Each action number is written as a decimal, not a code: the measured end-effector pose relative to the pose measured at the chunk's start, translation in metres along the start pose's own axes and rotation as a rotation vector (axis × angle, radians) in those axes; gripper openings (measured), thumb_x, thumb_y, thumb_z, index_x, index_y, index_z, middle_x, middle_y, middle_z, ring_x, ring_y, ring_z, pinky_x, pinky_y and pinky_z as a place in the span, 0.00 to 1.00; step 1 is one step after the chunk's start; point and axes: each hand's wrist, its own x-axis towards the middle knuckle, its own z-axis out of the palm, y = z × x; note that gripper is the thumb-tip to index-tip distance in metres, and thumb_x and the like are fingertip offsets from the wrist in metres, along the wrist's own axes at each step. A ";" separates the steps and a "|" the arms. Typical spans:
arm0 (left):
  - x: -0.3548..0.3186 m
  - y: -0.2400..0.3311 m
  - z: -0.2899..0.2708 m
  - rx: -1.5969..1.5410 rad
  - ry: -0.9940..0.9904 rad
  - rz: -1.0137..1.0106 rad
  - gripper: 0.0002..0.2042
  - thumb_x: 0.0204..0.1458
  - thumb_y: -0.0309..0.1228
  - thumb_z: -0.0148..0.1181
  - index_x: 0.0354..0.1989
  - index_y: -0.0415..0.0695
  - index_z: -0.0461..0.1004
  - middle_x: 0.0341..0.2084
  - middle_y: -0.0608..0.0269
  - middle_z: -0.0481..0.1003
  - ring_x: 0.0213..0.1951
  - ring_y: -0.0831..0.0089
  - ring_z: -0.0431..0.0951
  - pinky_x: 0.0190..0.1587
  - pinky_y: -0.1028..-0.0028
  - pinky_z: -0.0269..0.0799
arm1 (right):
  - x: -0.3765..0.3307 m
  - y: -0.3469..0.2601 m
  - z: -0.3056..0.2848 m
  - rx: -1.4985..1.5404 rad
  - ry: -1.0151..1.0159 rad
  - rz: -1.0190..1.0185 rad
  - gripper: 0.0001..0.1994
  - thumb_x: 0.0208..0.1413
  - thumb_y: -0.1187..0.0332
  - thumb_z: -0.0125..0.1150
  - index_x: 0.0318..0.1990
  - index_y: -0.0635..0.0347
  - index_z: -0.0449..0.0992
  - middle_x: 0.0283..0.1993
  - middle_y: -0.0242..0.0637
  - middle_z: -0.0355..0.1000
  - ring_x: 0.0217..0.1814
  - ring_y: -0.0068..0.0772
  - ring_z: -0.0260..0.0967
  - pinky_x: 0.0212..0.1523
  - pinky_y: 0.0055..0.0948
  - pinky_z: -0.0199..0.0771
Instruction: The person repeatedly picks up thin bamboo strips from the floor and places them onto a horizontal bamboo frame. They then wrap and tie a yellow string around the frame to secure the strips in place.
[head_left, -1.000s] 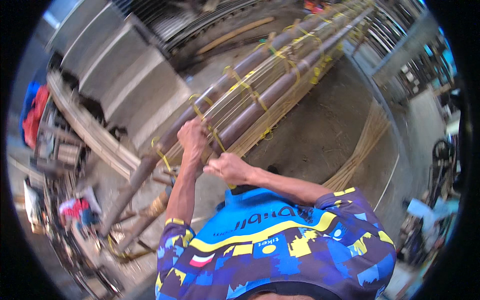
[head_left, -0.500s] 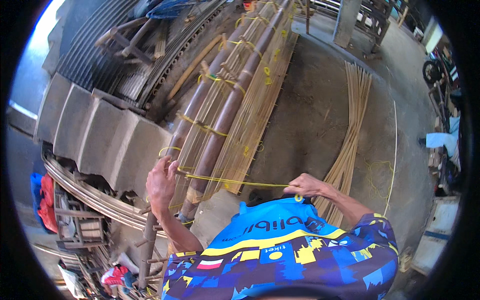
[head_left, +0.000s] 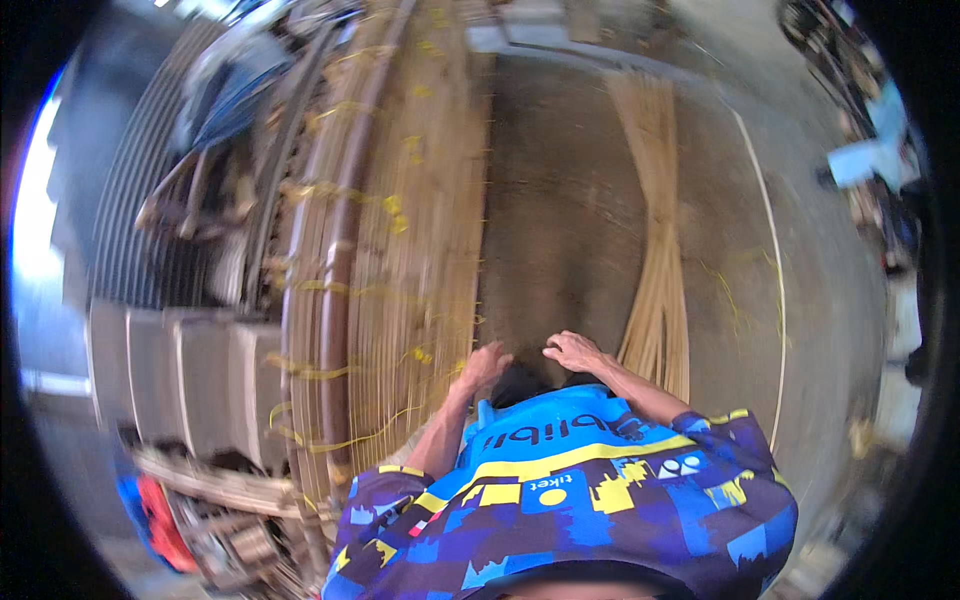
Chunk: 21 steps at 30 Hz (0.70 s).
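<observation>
My left hand [head_left: 486,366] is in front of my body, just right of the slat panel's near end. It is blurred, but its fingers look loosely apart and I see nothing in them. My right hand [head_left: 576,351] is a little to its right, fingers stretched loosely toward the left hand, also with nothing visible in it. The hands do not touch. Left of them lies a long panel of thin wooden slats [head_left: 430,240] with a brown pole [head_left: 345,230] along it. Yellow string [head_left: 320,372] crosses the pole and slats, its loose end trailing over the near end.
A bundle of loose slats [head_left: 660,210] lies on the floor to the right. Beyond it are a thin pale strip [head_left: 772,220] and a tangle of yellow string [head_left: 728,295]. Concrete steps [head_left: 210,390] and corrugated sheets [head_left: 135,200] stand at the left.
Both hands have let go of the yellow string that was stretched between them. My left hand has moved right, away from the pole; the view has turned to the right.
</observation>
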 end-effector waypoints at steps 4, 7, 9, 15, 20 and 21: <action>0.017 0.003 0.078 0.235 -0.031 -0.019 0.25 0.41 0.40 0.59 0.45 0.35 0.66 0.34 0.39 0.71 0.40 0.47 0.72 0.42 0.60 0.67 | -0.061 0.088 -0.005 -0.052 -0.402 0.526 0.28 0.46 0.44 0.50 0.45 0.58 0.72 0.50 0.44 0.66 0.53 0.44 0.62 0.50 0.42 0.63; 0.039 0.032 0.089 0.133 -0.236 -0.100 0.16 0.41 0.37 0.60 0.35 0.39 0.74 0.29 0.43 0.73 0.35 0.53 0.75 0.38 0.64 0.69 | -0.098 0.140 0.001 0.080 -0.334 0.465 0.25 0.45 0.47 0.52 0.38 0.62 0.74 0.41 0.46 0.70 0.45 0.45 0.67 0.42 0.39 0.66; 0.058 0.054 0.071 0.095 -0.372 -0.100 0.12 0.41 0.33 0.58 0.33 0.41 0.76 0.25 0.54 0.76 0.30 0.65 0.76 0.33 0.69 0.70 | -0.110 0.159 -0.001 0.150 -0.234 0.335 0.22 0.44 0.52 0.56 0.34 0.65 0.74 0.33 0.47 0.72 0.35 0.46 0.69 0.33 0.38 0.67; 0.133 0.078 0.031 0.217 -1.180 0.052 0.12 0.42 0.34 0.57 0.33 0.40 0.75 0.27 0.60 0.76 0.27 0.73 0.75 0.29 0.71 0.71 | -0.082 0.191 -0.034 0.663 -0.061 0.440 0.15 0.45 0.58 0.56 0.26 0.65 0.72 0.22 0.42 0.70 0.26 0.40 0.68 0.29 0.36 0.66; 0.235 0.067 0.092 0.259 -1.652 -0.328 0.17 0.48 0.39 0.54 0.37 0.36 0.72 0.32 0.51 0.75 0.34 0.61 0.76 0.35 0.67 0.74 | -0.009 0.315 -0.048 0.584 0.717 0.594 0.11 0.47 0.62 0.51 0.25 0.61 0.72 0.28 0.39 0.72 0.32 0.39 0.69 0.33 0.35 0.68; 0.263 0.060 0.104 0.292 -1.759 -0.512 0.19 0.50 0.41 0.53 0.40 0.35 0.70 0.35 0.49 0.74 0.36 0.59 0.76 0.37 0.65 0.73 | 0.007 0.355 -0.037 0.543 0.800 0.719 0.11 0.47 0.62 0.51 0.25 0.61 0.72 0.29 0.40 0.72 0.33 0.40 0.69 0.34 0.35 0.68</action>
